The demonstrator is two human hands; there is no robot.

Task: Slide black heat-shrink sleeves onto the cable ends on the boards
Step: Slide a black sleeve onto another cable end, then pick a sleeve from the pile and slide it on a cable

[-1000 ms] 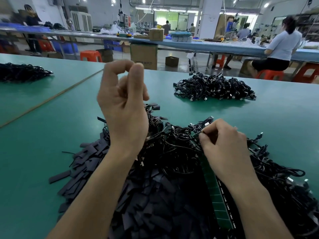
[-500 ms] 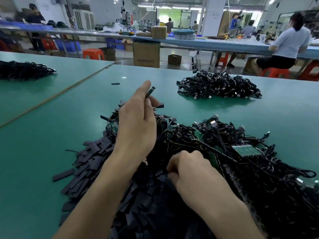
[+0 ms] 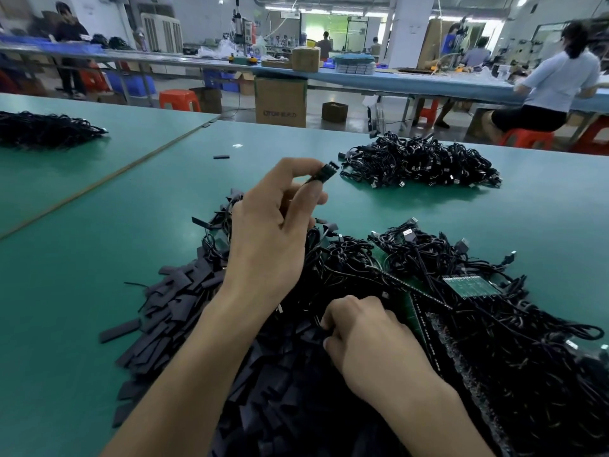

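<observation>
Cable end (image 3: 326, 171) sits pinched in your left hand (image 3: 267, 239) above the bench (image 3: 82, 291). Your right hand (image 3: 372, 344) curls into the sleeve pile (image 3: 184, 301); whether its grip holds anything cannot be told.

Left hand (image 3: 263, 239) high, fingers (image 3: 291, 173) pinching, right hand (image 3: 372, 347) low, fingers (image 3: 333, 322) curled

Two hands: left hand (image 3: 263, 245), right hand (image 3: 369, 344). Three cable heaps: far-left heap (image 3: 49, 128), far-right heap (image 3: 418, 163), near-right heap (image 3: 428, 255). One near sleeve pile (image 3: 171, 311). Two single sleeves: held sleeve (image 3: 324, 173), far sleeve (image 3: 220, 157).
</observation>
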